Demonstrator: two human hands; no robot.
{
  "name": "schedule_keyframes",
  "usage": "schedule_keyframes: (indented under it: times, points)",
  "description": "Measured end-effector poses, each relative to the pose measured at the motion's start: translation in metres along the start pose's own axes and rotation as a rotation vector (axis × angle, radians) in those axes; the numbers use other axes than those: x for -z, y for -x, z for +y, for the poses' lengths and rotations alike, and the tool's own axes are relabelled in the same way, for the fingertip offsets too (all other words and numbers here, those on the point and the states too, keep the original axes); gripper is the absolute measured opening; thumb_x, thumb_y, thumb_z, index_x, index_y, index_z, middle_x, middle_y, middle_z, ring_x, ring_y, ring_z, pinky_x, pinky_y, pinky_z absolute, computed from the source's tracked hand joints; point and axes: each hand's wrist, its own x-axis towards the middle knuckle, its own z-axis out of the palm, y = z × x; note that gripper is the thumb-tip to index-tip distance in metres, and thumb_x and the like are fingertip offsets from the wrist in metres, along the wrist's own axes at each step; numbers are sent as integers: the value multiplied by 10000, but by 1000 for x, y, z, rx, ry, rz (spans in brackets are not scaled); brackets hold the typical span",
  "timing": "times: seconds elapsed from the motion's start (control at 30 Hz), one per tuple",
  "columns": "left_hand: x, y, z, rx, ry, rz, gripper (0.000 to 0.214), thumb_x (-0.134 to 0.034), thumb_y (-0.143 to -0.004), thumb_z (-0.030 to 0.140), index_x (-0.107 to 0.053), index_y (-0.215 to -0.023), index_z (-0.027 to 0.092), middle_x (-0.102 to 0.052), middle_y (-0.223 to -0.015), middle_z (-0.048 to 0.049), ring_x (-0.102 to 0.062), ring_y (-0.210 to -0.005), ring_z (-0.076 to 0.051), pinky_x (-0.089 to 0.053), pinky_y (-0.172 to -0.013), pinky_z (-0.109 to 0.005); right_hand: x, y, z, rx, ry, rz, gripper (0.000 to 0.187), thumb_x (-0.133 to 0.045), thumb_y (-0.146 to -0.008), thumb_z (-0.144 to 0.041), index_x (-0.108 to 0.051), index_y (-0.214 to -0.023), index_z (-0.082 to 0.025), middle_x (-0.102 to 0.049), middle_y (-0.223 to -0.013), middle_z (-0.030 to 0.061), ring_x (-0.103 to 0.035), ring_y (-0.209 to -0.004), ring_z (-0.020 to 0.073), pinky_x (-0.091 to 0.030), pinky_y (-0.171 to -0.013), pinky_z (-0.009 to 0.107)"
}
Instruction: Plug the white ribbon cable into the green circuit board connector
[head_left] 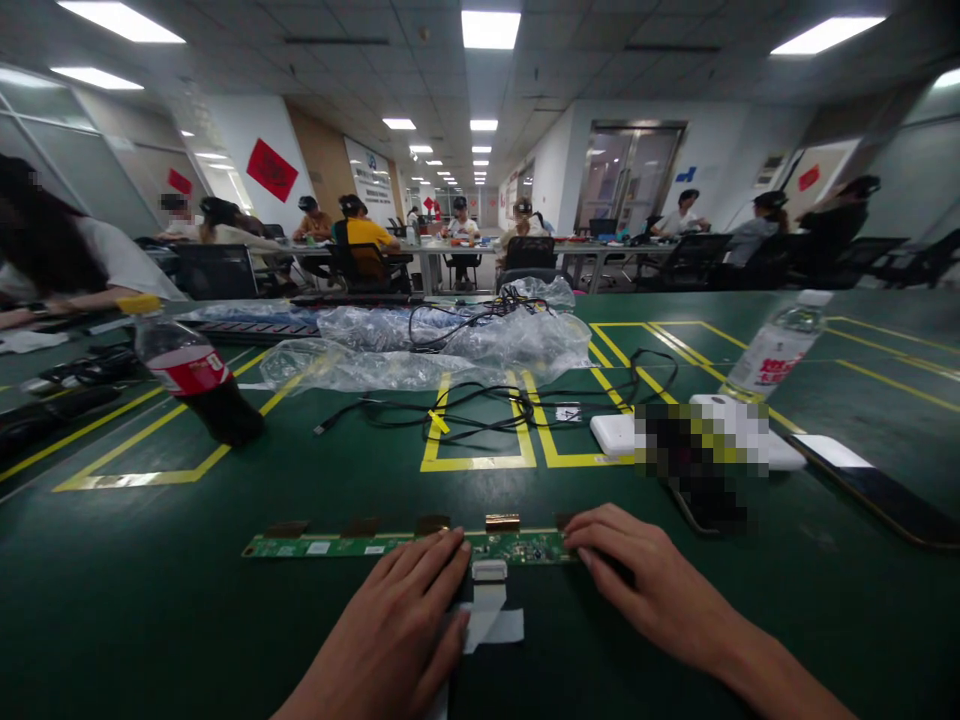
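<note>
A long, narrow green circuit board lies crosswise on the green table, with copper-brown film tabs along its far edge. My left hand rests over its middle, fingers stretched out flat and the tips on the board. At the board's right end, my right hand has its fingers bent and its thumb close to them, gripping that end. Between the hands, a flat white ribbon cable runs from a connector on the near edge towards me. A strip of white tape crosses the cable beside my left thumb.
Beyond the board lie black cables and clear plastic wrap. A cola bottle stands left. To the right are a water bottle, a white case and a phone. Several people sit farther off.
</note>
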Motion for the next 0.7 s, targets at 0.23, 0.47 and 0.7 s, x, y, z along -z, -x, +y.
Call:
schedule_keyframes:
  times: [0.23,0.47,0.7]
  points:
    - [11,38,-68,221,-60,30,484,-507,-989,476,-532,-1454,346,-561,-1478,-24,-575,-1309,-305,-492,-1069,-523,3,1,11,-158,57,165,317,-408,-1024,-308,-442,-718,-229,-524,-697,-14,-520,-628,154,-384,-593,300]
    - [25,71,-165,541,-88,181,507,-359,-1040,540,-630,-1307,205,-655,-1362,-24,-629,-1230,-270,-445,-1089,-475,2,3,14,-189,47,202,384,-415,-1022,-339,-343,-657,-245,-437,-616,-40,-450,-548,134,-323,-548,290]
    - [9,115,-248,660,-150,223,620,-209,-1043,605,-557,-1370,209,-630,-1395,0,-630,-1220,-257,-463,-1044,-458,-1,2,16,-172,41,138,381,-427,-1023,-337,-371,-661,-233,-456,-627,-40,-460,-559,129,-319,-554,285]
